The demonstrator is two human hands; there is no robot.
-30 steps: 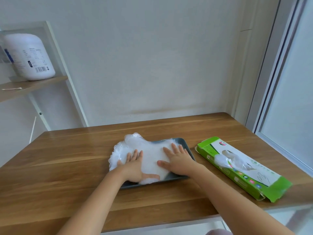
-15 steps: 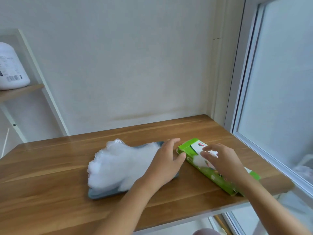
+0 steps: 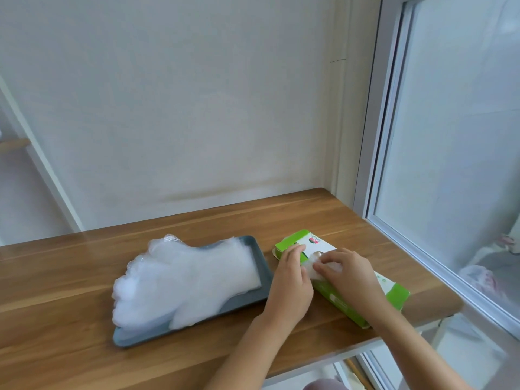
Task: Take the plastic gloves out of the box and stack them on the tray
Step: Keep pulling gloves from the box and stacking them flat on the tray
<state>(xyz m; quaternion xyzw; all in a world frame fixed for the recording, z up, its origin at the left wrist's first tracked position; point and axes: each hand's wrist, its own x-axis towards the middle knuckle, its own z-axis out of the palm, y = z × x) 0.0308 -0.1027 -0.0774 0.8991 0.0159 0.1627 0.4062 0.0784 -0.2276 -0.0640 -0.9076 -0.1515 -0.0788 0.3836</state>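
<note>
Fingers of the right hand (image 3: 349, 274) curl down over the top of the box (image 3: 396, 294) and pinch a tuft of clear film, prob. the next glove (image 3: 309, 267), right at the slot. The grip sits low and close to the opening, which looks meant to draw out one thin sheet w/o dragging more along. Whether one layer or several is caught, cannot tell.

The left hand (image 3: 291, 285) lies against the box's near-left side, fingers together and fairly straight, tips up on the green end. It seems to press, not grasp. Likely reason: the carton is light and would slide or lift w/ the pull, so this hand pins it to the table (image 3: 70, 291).

The box lies flat, slot side up, angled, just right of the tray (image 3: 260, 254). That keeps the carry short.

On the tray sits the pile of gloves (image 3: 191, 280), cuffs toward the box, finger ends spilling over the tray's left and far rims onto the wood. They lie roughly aligned, so a fresh one can go flat on top.

Count: 2 hands, both at the box; 1 box; 1 tray; 1 pile; 1 tuft at the slot. No. of gloves in the pile can't be counted, since the layers blur into one white mass. Task looks well along, w/ the next draw in hand.

A window (image 3: 450, 136) runs along the table's right edge.
</note>
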